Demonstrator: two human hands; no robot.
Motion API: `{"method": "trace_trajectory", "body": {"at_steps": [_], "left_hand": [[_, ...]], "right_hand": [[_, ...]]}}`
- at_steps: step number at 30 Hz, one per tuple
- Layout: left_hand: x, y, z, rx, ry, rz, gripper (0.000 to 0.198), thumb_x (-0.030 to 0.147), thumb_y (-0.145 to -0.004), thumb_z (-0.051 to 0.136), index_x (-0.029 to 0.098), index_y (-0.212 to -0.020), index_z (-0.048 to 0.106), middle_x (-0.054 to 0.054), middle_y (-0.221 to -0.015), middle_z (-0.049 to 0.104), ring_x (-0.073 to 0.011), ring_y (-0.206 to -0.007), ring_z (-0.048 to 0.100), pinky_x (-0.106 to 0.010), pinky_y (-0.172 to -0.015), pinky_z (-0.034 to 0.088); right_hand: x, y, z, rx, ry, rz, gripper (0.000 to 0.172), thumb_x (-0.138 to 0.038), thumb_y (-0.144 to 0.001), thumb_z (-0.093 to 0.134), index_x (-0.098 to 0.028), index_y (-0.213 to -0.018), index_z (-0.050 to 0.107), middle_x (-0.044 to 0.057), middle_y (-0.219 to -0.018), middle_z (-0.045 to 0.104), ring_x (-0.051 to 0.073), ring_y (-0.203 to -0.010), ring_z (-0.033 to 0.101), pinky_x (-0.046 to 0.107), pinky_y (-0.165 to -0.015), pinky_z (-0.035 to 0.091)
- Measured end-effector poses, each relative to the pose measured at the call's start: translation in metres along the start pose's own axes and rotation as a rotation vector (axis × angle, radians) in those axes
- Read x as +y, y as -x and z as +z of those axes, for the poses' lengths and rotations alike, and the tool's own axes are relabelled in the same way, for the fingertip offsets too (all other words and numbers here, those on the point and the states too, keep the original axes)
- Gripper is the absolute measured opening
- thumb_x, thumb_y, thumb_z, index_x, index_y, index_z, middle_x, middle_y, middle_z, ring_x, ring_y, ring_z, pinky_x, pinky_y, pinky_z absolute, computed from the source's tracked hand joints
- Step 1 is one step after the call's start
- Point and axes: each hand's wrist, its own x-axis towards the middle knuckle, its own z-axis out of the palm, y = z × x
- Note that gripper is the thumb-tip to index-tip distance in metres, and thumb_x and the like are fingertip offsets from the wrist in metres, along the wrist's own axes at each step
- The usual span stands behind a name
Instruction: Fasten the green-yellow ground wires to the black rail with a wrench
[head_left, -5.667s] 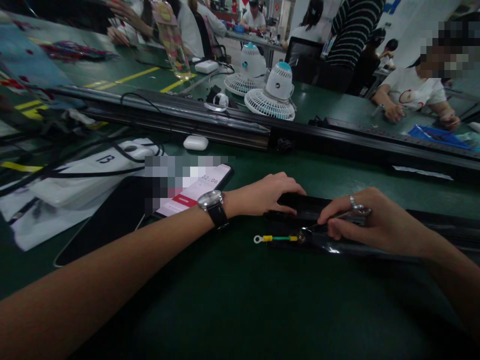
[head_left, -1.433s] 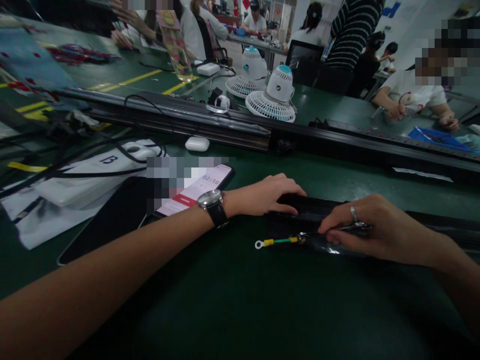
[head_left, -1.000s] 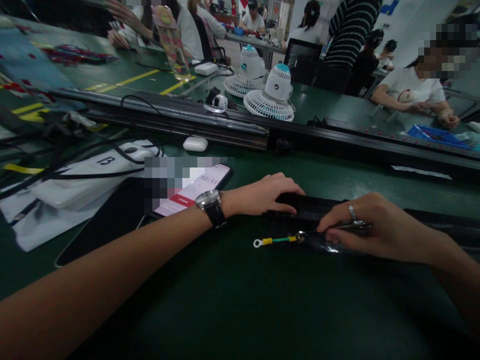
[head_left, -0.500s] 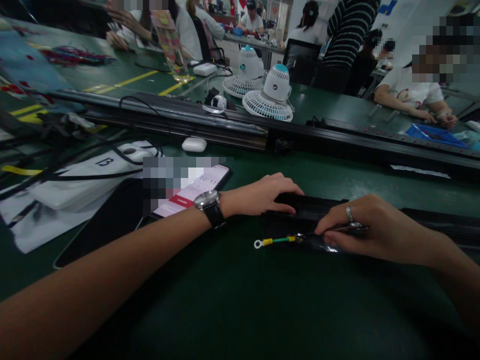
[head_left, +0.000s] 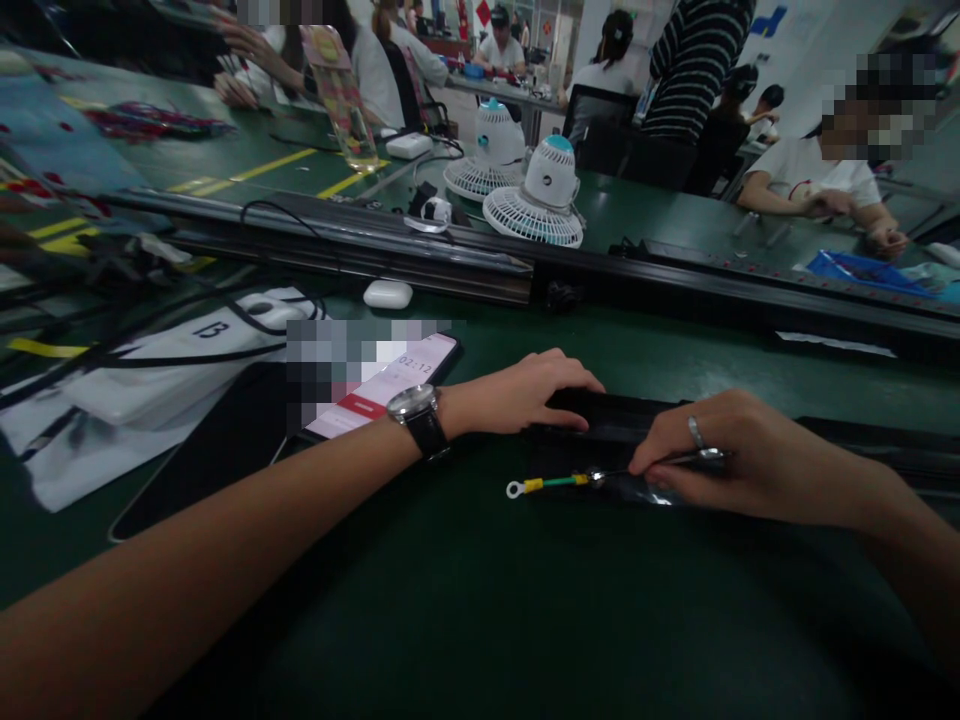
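My left hand (head_left: 551, 390), with a watch at the wrist, grips the near end of a long black piece (head_left: 619, 410) lying on the green table, thumb on the near side and fingers over the far side. My right hand (head_left: 739, 455), a ring on one finger, pinches a slim metal tool (head_left: 686, 459); its exact kind is unclear. Below the black piece lies a short green wire (head_left: 559, 482) with yellow sleeves and a ring terminal (head_left: 514, 490) at its left end. Its right end, with shiny metal, meets the tool's tip.
Left of my hands lie a phone (head_left: 367, 405) showing a timer, a black flat slab (head_left: 202, 450), a white power strip (head_left: 180, 355) and cables. A white earbud case (head_left: 388, 294) sits before a long dark rail (head_left: 360, 245). Two white fans (head_left: 551, 190) stand beyond; people work farther back.
Both hands keep nearly the same pose, and the wire lies where it was. The phone's timer has advanced by a second. A co-worker at the right has moved a hand.
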Motion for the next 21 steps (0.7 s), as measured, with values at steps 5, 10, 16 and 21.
{"method": "trace_trajectory", "body": {"at_steps": [5, 10, 16, 21], "left_hand": [[-0.0009, 0.0002, -0.0001, 0.006, 0.0, 0.011, 0.036, 0.036, -0.096, 0.065, 0.027, -0.131, 0.061, -0.004, -0.127, 0.063, -0.0236, -0.115, 0.053, -0.038, -0.099, 0.039], [-0.001, 0.0004, -0.0003, 0.001, 0.008, 0.013, 0.036, 0.038, -0.096, 0.064, 0.027, -0.131, 0.061, -0.004, -0.128, 0.063, -0.0237, -0.117, 0.052, -0.039, -0.099, 0.039], [-0.0014, 0.001, 0.0, -0.004, 0.003, 0.009, 0.037, 0.039, -0.097, 0.063, 0.027, -0.131, 0.061, -0.004, -0.129, 0.063, -0.0237, -0.116, 0.052, -0.038, -0.1, 0.038], [-0.0003, 0.0012, 0.0002, -0.007, -0.013, 0.006, 0.037, 0.039, -0.097, 0.064, 0.027, -0.132, 0.06, -0.004, -0.128, 0.063, -0.0236, -0.116, 0.052, -0.037, -0.1, 0.038]], "right_hand": [[0.0008, 0.0005, -0.0008, -0.025, -0.034, 0.009, 0.019, -0.013, -0.093, 0.063, -0.024, -0.106, 0.073, -0.002, -0.101, 0.075, 0.012, -0.086, 0.069, 0.023, -0.077, 0.052], [0.0029, 0.0009, -0.0006, -0.038, -0.037, 0.002, 0.022, -0.011, -0.091, 0.063, -0.024, -0.106, 0.073, -0.001, -0.102, 0.074, 0.014, -0.088, 0.069, 0.025, -0.079, 0.052], [0.0031, 0.0008, -0.0018, -0.047, -0.028, 0.013, 0.024, -0.009, -0.09, 0.062, -0.023, -0.106, 0.072, -0.001, -0.103, 0.074, 0.014, -0.088, 0.069, 0.025, -0.079, 0.052], [0.0013, 0.0002, -0.0032, -0.068, -0.032, 0.023, 0.026, -0.008, -0.089, 0.061, -0.022, -0.107, 0.073, 0.0, -0.102, 0.074, 0.014, -0.087, 0.069, 0.025, -0.077, 0.052]]}}
